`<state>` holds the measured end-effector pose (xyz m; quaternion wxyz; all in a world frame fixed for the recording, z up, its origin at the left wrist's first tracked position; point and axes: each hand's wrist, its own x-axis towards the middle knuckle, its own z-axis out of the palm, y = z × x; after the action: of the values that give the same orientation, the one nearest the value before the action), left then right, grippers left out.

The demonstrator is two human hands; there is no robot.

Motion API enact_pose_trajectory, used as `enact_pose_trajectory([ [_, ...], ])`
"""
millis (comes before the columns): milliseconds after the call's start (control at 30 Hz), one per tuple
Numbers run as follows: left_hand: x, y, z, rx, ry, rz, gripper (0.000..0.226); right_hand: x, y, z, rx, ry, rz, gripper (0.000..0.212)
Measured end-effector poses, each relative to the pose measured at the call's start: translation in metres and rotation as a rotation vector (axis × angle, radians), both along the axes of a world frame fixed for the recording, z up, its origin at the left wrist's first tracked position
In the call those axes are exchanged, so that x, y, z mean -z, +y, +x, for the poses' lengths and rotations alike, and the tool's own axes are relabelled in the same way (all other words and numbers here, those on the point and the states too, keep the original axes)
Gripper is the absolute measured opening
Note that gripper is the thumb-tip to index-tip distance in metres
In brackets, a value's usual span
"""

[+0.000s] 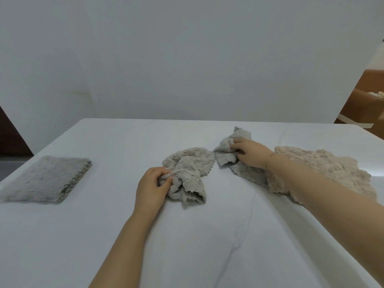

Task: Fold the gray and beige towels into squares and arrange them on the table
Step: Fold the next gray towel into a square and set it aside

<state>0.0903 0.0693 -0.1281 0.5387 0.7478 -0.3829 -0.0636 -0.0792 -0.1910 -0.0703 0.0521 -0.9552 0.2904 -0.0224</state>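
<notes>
Towels (188, 173) gripped in both hands (152, 187).

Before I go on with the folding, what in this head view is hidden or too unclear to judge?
- Beige towel: its near left part lies under the right forearm.
- Gray towel under the right hand: its right edge is hidden by hand and wrist.
- Crumpled gray towel: bunched in the left hand, so its corners cannot be found.
- Folded gray towel: layer count too blurred.
- Items beyond the table, far right: cut off by the frame edge.

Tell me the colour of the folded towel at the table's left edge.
Gray: the folded towel shows best in the head view, the only one.
</notes>
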Motion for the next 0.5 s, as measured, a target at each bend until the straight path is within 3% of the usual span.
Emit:
enact_pose_trajectory([
  [67,-0.002,0.002,0.000,0.005,0.052,-0.019,0.017,-0.001,0.025,-0.003,-0.018,-0.218,-0.033,0.034],
  [167,-0.004,0.004,0.004,0.009,0.170,-0.041,0.011,0.002,0.083,-0.011,-0.180,-0.510,0.162,0.039],
  [300,-0.010,0.009,0.005,0.030,0.301,-0.097,0.009,0.022,0.139,-0.006,-0.391,-0.573,0.274,0.056],
  [433,-0.015,0.015,0.003,0.061,0.382,-0.148,0.014,0.037,0.143,0.015,-0.348,-0.785,0.233,0.018],
  [500,-0.017,0.017,0.003,0.073,0.435,-0.176,0.015,0.033,0.142,0.021,-0.238,-0.880,0.374,0.011],
])
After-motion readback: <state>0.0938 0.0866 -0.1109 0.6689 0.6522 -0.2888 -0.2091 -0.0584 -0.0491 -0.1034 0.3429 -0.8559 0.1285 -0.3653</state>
